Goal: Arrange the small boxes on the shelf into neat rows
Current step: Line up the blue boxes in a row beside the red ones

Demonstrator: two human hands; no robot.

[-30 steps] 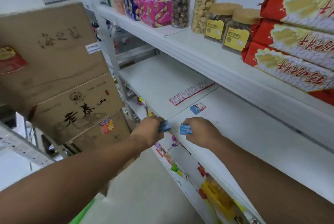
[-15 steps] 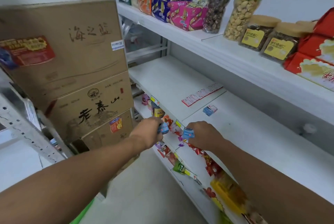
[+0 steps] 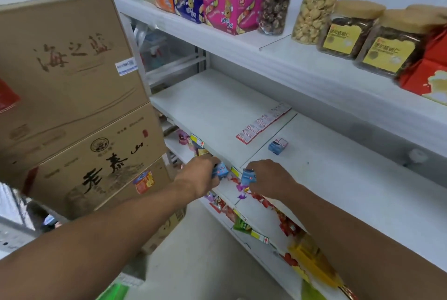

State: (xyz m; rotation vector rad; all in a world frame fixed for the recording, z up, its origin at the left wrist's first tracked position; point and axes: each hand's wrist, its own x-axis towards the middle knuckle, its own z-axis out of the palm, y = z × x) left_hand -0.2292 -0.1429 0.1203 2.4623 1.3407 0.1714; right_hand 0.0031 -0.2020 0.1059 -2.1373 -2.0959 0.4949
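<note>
Both arms reach forward to the front edge of the middle shelf. The left hand is curled, knuckles up, and pinches a small blue box at its fingertips, just over the shelf's front edge. The right hand is curled the same way, its fingers closed round a second blue box, also at the front edge. The two hands sit close together, apart, the boxes facing each other across a narrow gap.

A third blue box stands alone further back on the shelf, near the seam between the two shelf boards. Left of it a row of red-and-white boxes runs in a straight line toward the back edge; their number is too blurred to count. So three blue boxes show: two held, one on the shelf.

Beside the shelf's left end stand three stacked cartons.
</note>
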